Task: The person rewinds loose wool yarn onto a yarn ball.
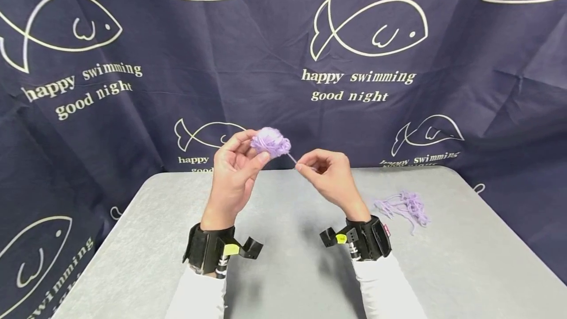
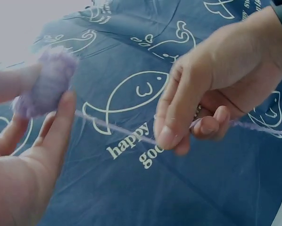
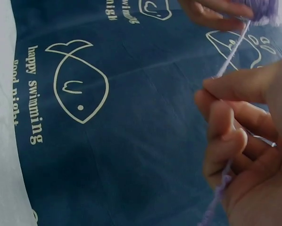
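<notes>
From the head view, we see a lilac yarn ball [image 1: 271, 142] raised above the grey surface [image 1: 274, 220], pinched between the thumb and fingers of the left hand [image 1: 236, 174]; a thin strand [image 1: 292, 158] runs from the ball's right side down to the right hand [image 1: 331, 175], which grips it between thumb and fingertips, near the ball but apart from it; a loose yarn tangle [image 1: 413, 207] lies on the surface, farther to the right of the ball; a dark curtain [image 1: 266, 43] with line-drawn fish hangs behind the ball.

From the left wrist, we find the ball slightly blurred in the left hand; the strand stretches straight from the ball to the right hand's pinch.

From the right wrist, we see the ball only in part; the strand slopes from it to the right hand; a kinked length of yarn [image 3: 219, 190] shows below the curled fingers, on the side away from the ball.
</notes>
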A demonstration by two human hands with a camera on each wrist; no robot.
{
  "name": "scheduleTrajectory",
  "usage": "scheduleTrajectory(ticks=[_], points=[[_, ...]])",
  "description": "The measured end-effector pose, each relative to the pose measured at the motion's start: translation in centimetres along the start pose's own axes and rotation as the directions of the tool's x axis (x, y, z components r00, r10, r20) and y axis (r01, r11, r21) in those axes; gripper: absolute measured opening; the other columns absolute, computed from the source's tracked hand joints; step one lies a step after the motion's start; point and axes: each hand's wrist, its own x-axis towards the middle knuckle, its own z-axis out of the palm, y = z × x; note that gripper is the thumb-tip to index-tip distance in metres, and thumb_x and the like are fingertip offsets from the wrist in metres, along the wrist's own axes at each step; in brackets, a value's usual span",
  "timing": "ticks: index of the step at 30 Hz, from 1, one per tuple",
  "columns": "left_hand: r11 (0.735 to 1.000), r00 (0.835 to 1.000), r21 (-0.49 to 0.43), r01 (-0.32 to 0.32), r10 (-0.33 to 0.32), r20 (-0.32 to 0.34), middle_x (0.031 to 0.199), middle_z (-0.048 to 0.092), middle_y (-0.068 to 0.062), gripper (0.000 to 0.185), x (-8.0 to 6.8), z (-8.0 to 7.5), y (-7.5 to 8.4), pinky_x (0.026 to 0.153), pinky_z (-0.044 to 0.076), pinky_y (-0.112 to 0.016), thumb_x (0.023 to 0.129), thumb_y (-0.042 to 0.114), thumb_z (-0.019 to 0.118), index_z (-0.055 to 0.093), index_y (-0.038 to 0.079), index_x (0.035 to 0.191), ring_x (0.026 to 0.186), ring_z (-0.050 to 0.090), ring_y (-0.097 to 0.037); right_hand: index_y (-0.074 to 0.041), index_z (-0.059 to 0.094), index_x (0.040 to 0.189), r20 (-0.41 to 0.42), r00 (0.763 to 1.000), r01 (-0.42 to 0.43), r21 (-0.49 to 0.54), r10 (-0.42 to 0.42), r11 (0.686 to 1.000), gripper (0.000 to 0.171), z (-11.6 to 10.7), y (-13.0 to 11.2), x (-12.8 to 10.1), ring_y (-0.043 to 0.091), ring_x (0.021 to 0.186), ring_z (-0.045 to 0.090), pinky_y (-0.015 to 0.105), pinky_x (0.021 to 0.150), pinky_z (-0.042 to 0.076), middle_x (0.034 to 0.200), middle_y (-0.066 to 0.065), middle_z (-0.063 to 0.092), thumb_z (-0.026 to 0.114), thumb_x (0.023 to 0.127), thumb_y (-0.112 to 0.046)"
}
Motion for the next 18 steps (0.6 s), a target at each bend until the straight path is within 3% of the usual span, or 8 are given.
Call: scheduleTrajectory(ticks=[4, 7, 10, 12, 14, 16, 18], points=[[0.996, 0.994, 0.085, -0.021, 0.031, -0.11, 0.11, 0.066, -0.01, 0.041, 0.2, 0.1, -0.2, 0.088, 0.057, -0.026, 0.083, -0.023, 0.062, 0.063, 0.005, 0.112, 0.099, 0.064, -0.019, -0.005, 0.076, 0.087, 0.108, 0.994, 0.022, -0.012, -0.021, 1.0, 0.005, 0.6, -0.6, -0.2, 0.011, 0.053, 0.051, 0.021, 0.047, 0.04, 0.067, -0.002, 0.064, 0.078, 0.086, -0.009], [0.962, 0.982, 0.269, -0.033, 0.081, -0.172, 0.109, 0.066, -0.009, 0.038, 0.3, 0.0, -0.4, 0.086, 0.057, -0.025, 0.083, -0.021, 0.065, 0.061, 0.001, 0.114, 0.098, 0.064, -0.017, -0.005, 0.076, 0.088, 0.164, 0.986, 0.018, 0.029, -0.022, 0.999, 0.003, 0.7, -1.1, -0.3, 0.011, 0.053, 0.051, 0.022, 0.047, 0.04, 0.068, -0.001, 0.063, 0.077, 0.086, -0.005], [0.854, 0.975, 0.52, -0.02, 0.131, -0.178, 0.111, 0.064, -0.01, 0.037, 0.3, -0.4, -0.7, 0.085, 0.057, -0.026, 0.083, -0.016, 0.07, 0.06, -0.005, 0.116, 0.099, 0.064, -0.018, -0.003, 0.075, 0.089, 0.185, 0.982, 0.005, 0.101, -0.024, 0.995, 0.005, 0.7, -1.6, -0.4, 0.012, 0.053, 0.051, 0.022, 0.047, 0.04, 0.068, 0.001, 0.062, 0.076, 0.085, -0.001], [0.75, 0.98, 0.661, -0.005, 0.136, -0.146, 0.112, 0.063, -0.013, 0.038, 0.2, -0.6, -0.8, 0.084, 0.058, -0.028, 0.083, -0.013, 0.073, 0.06, -0.007, 0.118, 0.1, 0.065, -0.02, -0.002, 0.075, 0.089, 0.168, 0.985, 0.001, 0.151, -0.027, 0.989, 0.005, 0.6, -1.8, -0.5, 0.013, 0.053, 0.052, 0.023, 0.046, 0.041, 0.067, 0.003, 0.063, 0.076, 0.086, 0.001], [0.648, 0.989, 0.762, 0.009, 0.106, -0.102, 0.114, 0.062, -0.014, 0.036, 0.0, -0.9, -0.9, 0.084, 0.059, -0.031, 0.084, -0.011, 0.074, 0.062, -0.005, 0.118, 0.101, 0.066, -0.022, -0.001, 0.075, 0.089, 0.126, 0.992, -0.003, 0.199, -0.022, 0.98, 0.005, 0.5, -2.0, -0.4, 0.014, 0.053, 0.053, 0.024, 0.047, 0.042, 0.068, 0.005, 0.064, 0.075, 0.086, 0.002], [0.582, 0.997, 0.813, 0.022, 0.048, -0.061, 0.114, 0.063, -0.015, 0.035, -0.1, -1.0, -0.9, 0.085, 0.06, -0.035, 0.083, -0.011, 0.074, 0.064, -0.003, 0.116, 0.101, 0.066, -0.025, 0.001, 0.075, 0.09, 0.069, 0.998, -0.013, 0.252, -0.004, 0.968, 0.004, 0.3, -2.0, -0.4, 0.014, 0.054, 0.054, 0.024, 0.048, 0.044, 0.07, 0.005, 0.066, 0.077, 0.086, 0.0], [0.534, 0.999, 0.845, 0.028, -0.03, -0.014, 0.113, 0.063, -0.015, 0.034, -0.4, -1.1, -0.8, 0.084, 0.06, -0.038, 0.083, -0.011, 0.074, 0.065, -0.002, 0.115, 0.1, 0.067, -0.027, 0.003, 0.074, 0.09, 0.008, 1.0, -0.024, 0.328, 0.022, 0.944, 0.009, 0.2, -1.9, -0.3, 0.014, 0.054, 0.054, 0.023, 0.049, 0.045, 0.071, 0.005, 0.067, 0.079, 0.086, -0.003]])
